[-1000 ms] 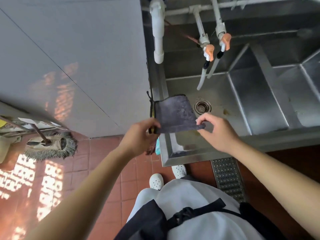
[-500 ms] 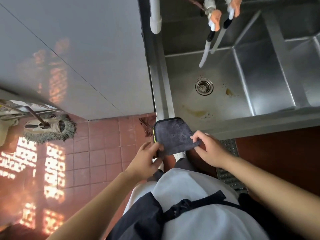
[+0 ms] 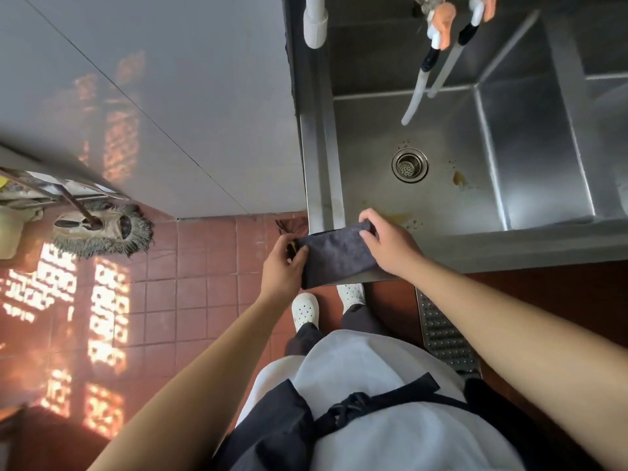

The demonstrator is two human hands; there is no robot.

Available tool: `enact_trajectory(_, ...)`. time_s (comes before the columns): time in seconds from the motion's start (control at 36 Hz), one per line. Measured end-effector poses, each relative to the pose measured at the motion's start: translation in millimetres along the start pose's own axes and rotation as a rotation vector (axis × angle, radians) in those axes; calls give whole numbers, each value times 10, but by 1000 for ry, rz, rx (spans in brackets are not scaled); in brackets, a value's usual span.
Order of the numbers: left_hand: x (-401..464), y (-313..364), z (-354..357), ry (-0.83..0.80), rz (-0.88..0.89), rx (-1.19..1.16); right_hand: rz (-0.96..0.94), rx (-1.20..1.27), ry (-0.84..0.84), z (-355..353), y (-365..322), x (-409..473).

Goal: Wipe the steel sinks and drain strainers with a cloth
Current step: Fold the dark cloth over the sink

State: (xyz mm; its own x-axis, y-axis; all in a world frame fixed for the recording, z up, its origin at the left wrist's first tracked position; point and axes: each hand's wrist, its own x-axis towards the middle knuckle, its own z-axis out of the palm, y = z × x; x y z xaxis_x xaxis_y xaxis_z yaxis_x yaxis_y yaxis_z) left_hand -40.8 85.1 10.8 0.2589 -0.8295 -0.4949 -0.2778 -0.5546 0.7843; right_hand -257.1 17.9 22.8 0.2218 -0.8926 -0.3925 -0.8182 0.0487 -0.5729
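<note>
A dark grey cloth (image 3: 334, 258) is folded into a band over the front left corner of the steel sink (image 3: 452, 130). My left hand (image 3: 283, 265) pinches its left end, and my right hand (image 3: 390, 244) grips its right end from above. The round drain strainer (image 3: 409, 164) sits in the middle of the left basin floor, with yellow-brown stains (image 3: 458, 178) beside it and near the front wall. A second basin (image 3: 608, 107) lies to the right, partly out of frame.
Two taps with orange handles and white hoses (image 3: 431, 52) hang over the left basin. A white pipe (image 3: 315, 22) runs down at the sink's left rim. A mop head (image 3: 102, 229) lies on the red tile floor at left. A metal floor grate (image 3: 441, 331) is by my feet.
The cloth has been folded from a flat square into a narrower band. Both hands moved up with it to the sink's front left corner, and the view dropped lower.
</note>
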Motion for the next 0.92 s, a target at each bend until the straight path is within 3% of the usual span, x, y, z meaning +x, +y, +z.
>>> enact_trajectory(0.17,-54,21,89,142,-56,72,48,-29,54,90,-41,-7)
enact_trajectory(0.25,-211,6,76,237,324,406,-89,-85,192,100,-62,-164)
enact_trajectory(0.33,-359,-65,162,43,633,686,-265,-240,99,183,-4,-377)
enact_trajectory(0.42,-392,-251,258,-140,545,921,-240,-511,-154,329,165,-488)
enact_trajectory(0.5,-306,-401,270,-206,489,1070,-185,-551,-264,419,295,-461)
enact_trajectory(0.81,-278,-368,210,-206,494,1077,-173,-576,-240,435,267,-400)
enact_trajectory(0.92,-293,-327,65,-201,538,1032,-143,-568,-160,421,151,-477)
